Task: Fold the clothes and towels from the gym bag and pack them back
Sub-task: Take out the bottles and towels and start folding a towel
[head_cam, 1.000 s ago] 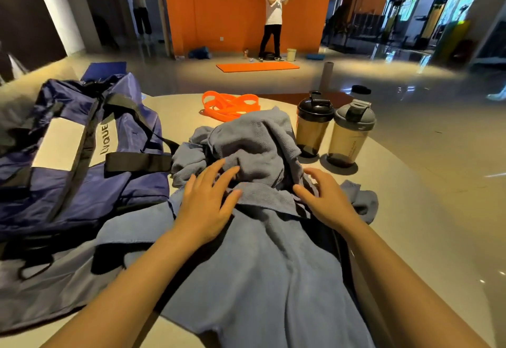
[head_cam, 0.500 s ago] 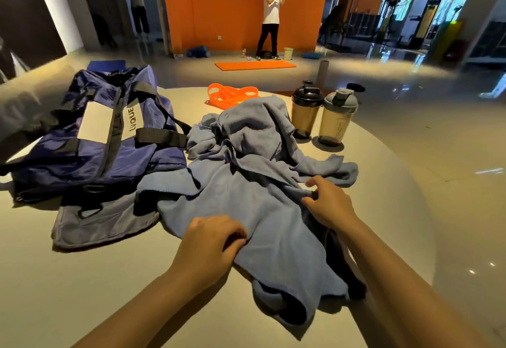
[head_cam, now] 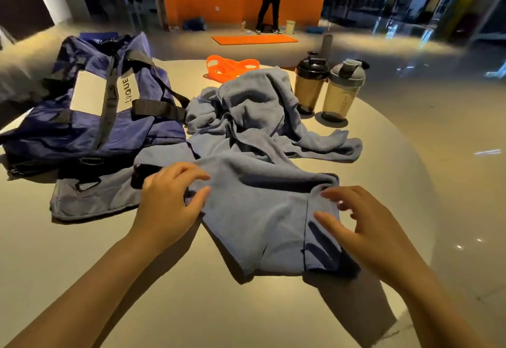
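The blue-grey towel [head_cam: 254,210] is lying rumpled on the pale round counter [head_cam: 191,306], its soft terry heaping up toward the navy gym bag [head_cam: 90,112]. My left hand [head_cam: 167,202] is touching its near left edge with loosely spread fingers; my right hand [head_cam: 367,227] is hovering at the right edge, fingers apart and blurring. A flat grey cloth [head_cam: 90,200] is lying partly hidden under the bag.

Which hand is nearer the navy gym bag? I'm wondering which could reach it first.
Left. The left hand rests on the towel just in front of the gym bag; the right hand is farther right.
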Demonstrator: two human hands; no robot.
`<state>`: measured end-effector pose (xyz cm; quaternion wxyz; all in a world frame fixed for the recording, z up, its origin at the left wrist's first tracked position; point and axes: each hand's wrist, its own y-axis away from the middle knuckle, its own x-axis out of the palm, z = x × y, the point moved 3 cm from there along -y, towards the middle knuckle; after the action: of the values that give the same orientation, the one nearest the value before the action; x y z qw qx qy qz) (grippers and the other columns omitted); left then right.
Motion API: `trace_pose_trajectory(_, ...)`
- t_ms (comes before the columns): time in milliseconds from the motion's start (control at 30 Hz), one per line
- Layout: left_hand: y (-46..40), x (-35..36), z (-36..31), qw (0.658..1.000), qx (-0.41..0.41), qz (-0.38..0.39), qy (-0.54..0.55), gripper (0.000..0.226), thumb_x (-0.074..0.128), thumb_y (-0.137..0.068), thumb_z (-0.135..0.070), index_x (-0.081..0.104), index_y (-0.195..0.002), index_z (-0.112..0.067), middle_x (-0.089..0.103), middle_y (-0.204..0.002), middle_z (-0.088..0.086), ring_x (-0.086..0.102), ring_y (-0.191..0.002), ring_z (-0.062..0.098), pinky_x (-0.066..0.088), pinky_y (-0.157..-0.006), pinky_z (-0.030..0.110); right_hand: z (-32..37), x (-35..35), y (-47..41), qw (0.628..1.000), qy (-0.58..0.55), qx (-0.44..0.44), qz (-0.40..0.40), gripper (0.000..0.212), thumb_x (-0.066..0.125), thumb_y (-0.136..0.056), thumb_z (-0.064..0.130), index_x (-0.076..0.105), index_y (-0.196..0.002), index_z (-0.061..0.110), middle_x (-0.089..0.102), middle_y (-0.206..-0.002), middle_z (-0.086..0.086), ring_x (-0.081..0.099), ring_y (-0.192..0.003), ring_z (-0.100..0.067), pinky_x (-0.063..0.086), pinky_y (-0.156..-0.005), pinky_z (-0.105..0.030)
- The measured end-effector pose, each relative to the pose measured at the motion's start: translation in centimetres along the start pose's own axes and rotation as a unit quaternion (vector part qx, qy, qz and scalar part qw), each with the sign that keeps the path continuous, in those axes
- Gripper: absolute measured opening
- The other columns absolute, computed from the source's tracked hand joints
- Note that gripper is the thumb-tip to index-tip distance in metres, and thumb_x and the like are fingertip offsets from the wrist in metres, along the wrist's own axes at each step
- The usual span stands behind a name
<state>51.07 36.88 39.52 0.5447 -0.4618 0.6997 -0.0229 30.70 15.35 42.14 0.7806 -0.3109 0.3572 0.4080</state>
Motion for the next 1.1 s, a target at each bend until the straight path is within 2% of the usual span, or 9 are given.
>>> trace_pose_trajectory(133, 3.5, 0.3, -4.5, 0.963, 0.169, 0.182, 0.103, 0.031, 0.058, -0.084, -0.057, 0.064, -0.108, -0.038, 0.055, -0.114, -0.023, 0.051, -0.108, 0.0, 0.034, -0.096, 0.029, -1.7, 1.4, 4.1, 0.999, -0.03, 0.007, -0.011, 0.043, 0.038, -0.075, 0.08, 0.046, -0.106, 0.05, 0.052, -0.102, 0.026, 0.053, -0.095, 0.006, 0.045, -0.066, -0.008)
trace_pose_trajectory(233, 4.6, 1.6, -4.4, 0.937, 0.208, 0.262, 0.098, 0.035, 0.058, -0.083, -0.061, 0.061, -0.112, -0.042, 0.053, -0.117, -0.026, 0.047, -0.109, -0.006, 0.025, -0.103, 0.023, -2.2, 2.8, 5.3, 1.0, -0.004, -0.027, -0.012, 0.046, 0.031, -0.073, 0.087, 0.05, -0.099, 0.054, 0.05, -0.1, 0.032, 0.047, -0.103, 0.006, 0.041, -0.068, -0.012)
trace_pose_trajectory(367, 3.9, 1.5, -4.0, 0.946, 0.207, 0.207, 0.136, 0.021, 0.052, -0.092, -0.051, 0.065, -0.101, -0.036, 0.063, -0.093, -0.022, 0.056, -0.085, -0.004, 0.04, -0.078, 0.018, -2.1, 2.7, 5.6, 0.997, -0.032, -0.037, -0.064, 0.03, 0.043, -0.084, 0.063, 0.063, -0.088, 0.04, 0.057, -0.094, 0.023, 0.053, -0.092, 0.002, 0.042, -0.066, -0.012)
trace_pose_trajectory(567, 2.1, -0.4, -1.1, 0.935, -0.078, 0.062, 0.34, 0.011, 0.067, -0.075, -0.042, 0.07, -0.086, -0.043, 0.069, -0.083, -0.017, 0.063, -0.078, 0.0, 0.046, -0.072, 0.01, -2.3, -0.3, 4.9, 0.978, -0.132, 0.008, -0.158, 0.008, 0.059, -0.091, 0.034, 0.062, -0.086, 0.029, 0.064, -0.086, 0.013, 0.06, -0.084, -0.004, 0.045, -0.064, -0.005)
trace_pose_trajectory(700, 2.4, -0.2, 0.4, 0.963, -0.143, -0.022, 0.227, 0.039, 0.07, -0.084, -0.008, 0.062, -0.098, -0.044, 0.066, -0.093, -0.011, 0.062, -0.088, 0.007, 0.051, -0.08, 0.021, -4.0, 1.5, 5.9, 0.977, -0.082, 0.075, -0.181, 0.019, 0.063, -0.089, 0.01, 0.056, -0.099, 0.024, 0.06, -0.095, 0.006, 0.058, -0.081, -0.005, 0.047, -0.066, -0.012)
trace_pose_trajectory(800, 3.0, -0.3, -1.8, 0.99, -0.044, -0.056, 0.118, 0.039, 0.064, -0.083, 0.006, 0.06, -0.115, -0.015, 0.056, -0.111, 0.007, 0.053, -0.103, 0.019, 0.04, -0.091, 0.013, -4.4, 2.7, 7.7, 0.974, -0.062, 0.043, -0.213, 0.023, 0.054, -0.085, 0.02, 0.053, -0.105, 0.031, 0.05, -0.102, 0.015, 0.056, -0.086, -0.004, 0.047, -0.073, -0.012)
trace_pose_trajectory(867, 3.4, -0.6, -3.7, 0.99, 0.082, -0.05, 0.103, 0.034, 0.056, -0.08, -0.002, 0.064, -0.11, -0.015, 0.056, -0.111, 0.006, 0.053, -0.101, 0.022, 0.041, -0.091, 0.02, -4.6, 3.1, 8.6, 0.982, -0.044, 0.012, -0.183, 0.026, 0.045, -0.082, 0.031, 0.054, -0.106, 0.037, 0.05, -0.106, 0.022, 0.053, -0.099, -0.002, 0.046, -0.08, -0.017)
trace_pose_trajectory(967, 4.8, -0.2, -6.4, 0.965, 0.223, 0.063, 0.124, 0.025, 0.06, -0.08, -0.016, 0.062, -0.104, -0.021, 0.058, -0.107, -0.003, 0.057, -0.09, 0.019, 0.044, -0.078, 0.032, -4.4, 3.2, 9.2, 0.986, -0.072, -0.016, -0.146, 0.031, 0.048, -0.083, 0.041, 0.053, -0.112, 0.05, 0.048, -0.122, 0.023, 0.051, -0.114, -0.009, 0.05, -0.087, -0.033)
trace_pose_trajectory(1100, 6.8, 1.4, -8.3, 0.933, 0.27, 0.228, 0.067, 0.018, 0.06, -0.089, -0.041, 0.064, -0.098, -0.027, 0.059, -0.1, -0.01, 0.051, -0.085, 0.012, 0.033, -0.075, 0.024, -2.7, 3.4, 9.0, 0.99, -0.072, -0.083, -0.088, 0.03, 0.053, -0.088, 0.05, 0.068, -0.101, 0.028, 0.055, -0.116, 0.014, 0.056, -0.106, -0.015, 0.048, -0.085, -0.037)
